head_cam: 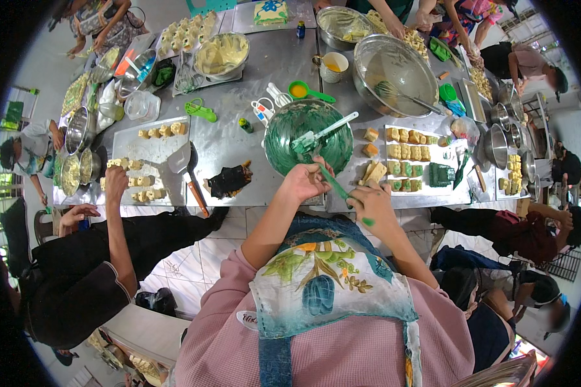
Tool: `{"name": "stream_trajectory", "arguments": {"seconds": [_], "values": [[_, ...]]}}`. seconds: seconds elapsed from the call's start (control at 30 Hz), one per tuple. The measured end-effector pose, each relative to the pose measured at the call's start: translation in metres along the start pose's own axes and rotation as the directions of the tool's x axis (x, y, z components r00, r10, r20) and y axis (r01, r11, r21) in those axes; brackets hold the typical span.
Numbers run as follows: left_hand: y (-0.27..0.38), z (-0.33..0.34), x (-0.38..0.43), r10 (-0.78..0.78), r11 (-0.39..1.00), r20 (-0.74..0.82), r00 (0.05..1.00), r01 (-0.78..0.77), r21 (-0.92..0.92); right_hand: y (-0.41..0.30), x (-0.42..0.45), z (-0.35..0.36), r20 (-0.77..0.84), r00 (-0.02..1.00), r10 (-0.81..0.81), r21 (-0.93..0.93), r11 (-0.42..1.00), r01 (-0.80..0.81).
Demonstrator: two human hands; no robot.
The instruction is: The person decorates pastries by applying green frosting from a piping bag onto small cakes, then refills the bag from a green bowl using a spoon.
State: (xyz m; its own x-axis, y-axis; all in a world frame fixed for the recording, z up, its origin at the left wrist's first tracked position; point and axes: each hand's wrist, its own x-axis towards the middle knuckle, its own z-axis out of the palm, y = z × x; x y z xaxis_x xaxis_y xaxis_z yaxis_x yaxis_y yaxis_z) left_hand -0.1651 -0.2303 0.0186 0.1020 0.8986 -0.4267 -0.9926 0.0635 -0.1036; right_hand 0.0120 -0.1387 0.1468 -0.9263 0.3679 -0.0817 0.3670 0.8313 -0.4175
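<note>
Between my hands, at the table's near edge, is a narrow piping bag (pixel 335 182) holding green frosting. My left hand (pixel 306 181) grips its upper end, over the rim of a steel bowl (pixel 276 155) smeared with green. My right hand (pixel 374 205), with green smears on it, holds the lower end. In the bowl lies a white-handled spatula (pixel 327 129). Right of the bowl are loose cake pieces (pixel 372 173) beside my right fingers, and a white board (pixel 435 189) with rows of small cakes (pixel 409 153), some topped green, and a green block (pixel 441 174).
A large steel bowl with a whisk (pixel 392 92), a patterned cup (pixel 330 72) and a green measuring cup (pixel 305 91) stand behind. To the left lie a dark crumpled wrapper (pixel 229 180) and an offset spatula (pixel 193 184). A co-worker's hand (pixel 116 181) reaches over a cake tray.
</note>
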Motion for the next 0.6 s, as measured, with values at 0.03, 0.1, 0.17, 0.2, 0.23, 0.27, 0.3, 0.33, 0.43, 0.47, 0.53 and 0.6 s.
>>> {"name": "stream_trajectory", "arguments": {"seconds": [0.03,0.1,0.17,0.2,0.23,0.27,0.3,0.33,0.43,0.47,0.53,0.6], "values": [[0.000,0.002,-0.002,0.009,0.998,0.019,1.000,-0.007,-0.055,0.001,0.001,-0.002,-0.001,1.000,0.017,0.010,1.000,-0.017],[-0.002,0.018,-0.008,0.014,0.994,0.041,0.999,-0.009,-0.107,0.003,0.002,-0.004,-0.006,0.999,0.038,0.017,0.999,-0.038],[-0.003,0.034,-0.016,0.090,0.995,-0.075,0.993,-0.093,-0.043,0.006,0.003,-0.004,-0.041,0.998,0.045,0.046,0.998,-0.043],[-0.003,0.037,-0.017,0.092,0.995,-0.074,0.993,-0.096,-0.043,0.006,0.003,-0.006,-0.042,0.998,0.042,0.045,0.998,-0.040],[-0.005,0.040,-0.018,0.151,0.984,-0.070,0.986,-0.143,0.105,0.005,0.004,-0.008,-0.020,0.998,0.061,0.063,0.996,-0.059],[-0.006,0.044,-0.021,0.209,0.950,-0.059,0.976,-0.189,0.249,0.005,0.004,-0.011,0.004,0.997,0.077,0.080,0.994,-0.077],[-0.008,0.049,-0.023,0.212,0.950,-0.059,0.975,-0.192,0.248,0.006,0.004,-0.012,0.004,0.997,0.074,0.079,0.994,-0.074],[-0.010,0.055,-0.025,0.252,0.917,-0.093,0.963,-0.207,0.342,0.008,0.004,-0.014,-0.002,0.997,0.075,0.059,0.995,-0.075],[-0.015,0.061,-0.029,0.335,0.849,-0.143,0.931,-0.233,0.474,0.013,0.005,-0.016,0.003,0.996,0.085,0.044,0.995,-0.085],[-0.017,0.059,-0.029,0.364,0.829,-0.162,0.917,-0.239,0.506,0.013,0.004,-0.015,0.024,0.994,0.106,0.045,0.993,-0.107],[-0.016,0.057,-0.029,0.370,0.831,-0.164,0.914,-0.247,0.498,0.013,0.005,-0.015,0.037,0.993,0.113,0.032,0.993,-0.114],[-0.019,0.058,-0.027,0.363,0.836,-0.187,0.913,-0.231,0.497,0.014,0.004,-0.016,0.060,0.990,0.127,0.014,0.992,-0.128]]}}
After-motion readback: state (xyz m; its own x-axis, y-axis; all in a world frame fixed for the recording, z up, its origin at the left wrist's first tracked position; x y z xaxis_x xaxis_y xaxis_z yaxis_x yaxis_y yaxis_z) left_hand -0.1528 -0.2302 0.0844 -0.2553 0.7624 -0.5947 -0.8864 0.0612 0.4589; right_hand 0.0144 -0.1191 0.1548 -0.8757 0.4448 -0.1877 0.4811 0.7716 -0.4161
